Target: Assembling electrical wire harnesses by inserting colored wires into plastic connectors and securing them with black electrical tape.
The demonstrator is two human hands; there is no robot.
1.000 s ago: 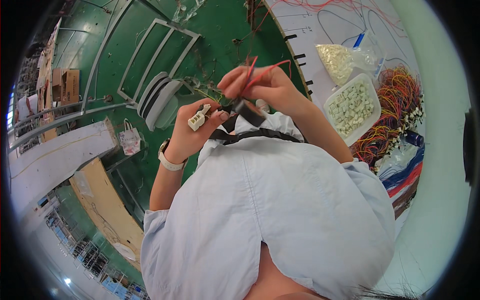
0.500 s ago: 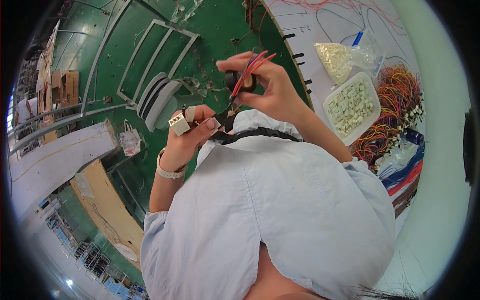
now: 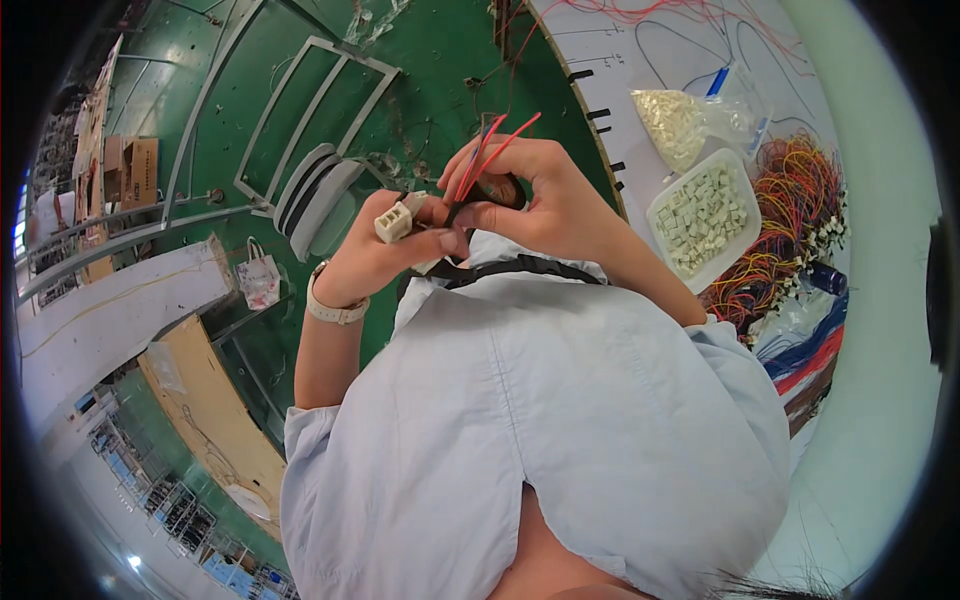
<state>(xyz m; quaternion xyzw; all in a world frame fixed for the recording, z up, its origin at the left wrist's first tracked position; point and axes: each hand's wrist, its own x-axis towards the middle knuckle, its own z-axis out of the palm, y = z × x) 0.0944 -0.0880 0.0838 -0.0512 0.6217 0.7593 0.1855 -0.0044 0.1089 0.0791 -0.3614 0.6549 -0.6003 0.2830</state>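
White plastic connectors poke out of my left hand, whose thumb and fingers are closed on them. Red wires, with a dark blue one among them, rise from a dark bundle between my hands. My right hand pinches this bundle with thumb and forefinger, close against the left fingertips. In the right palm sits a black tape roll with a brown core, partly covered by the fingers. Where the wires enter the connectors is hidden by my fingers.
On the white table at right, a white tray holds many small pale connectors. Beside it are a bag of cream-coloured pieces and a heap of coloured wires. A grey chair stands on the green floor at left.
My right hand has come down and left, bringing the tape roll to the bundle. My left hand has shifted right and up with the connectors, so the hands now meet.
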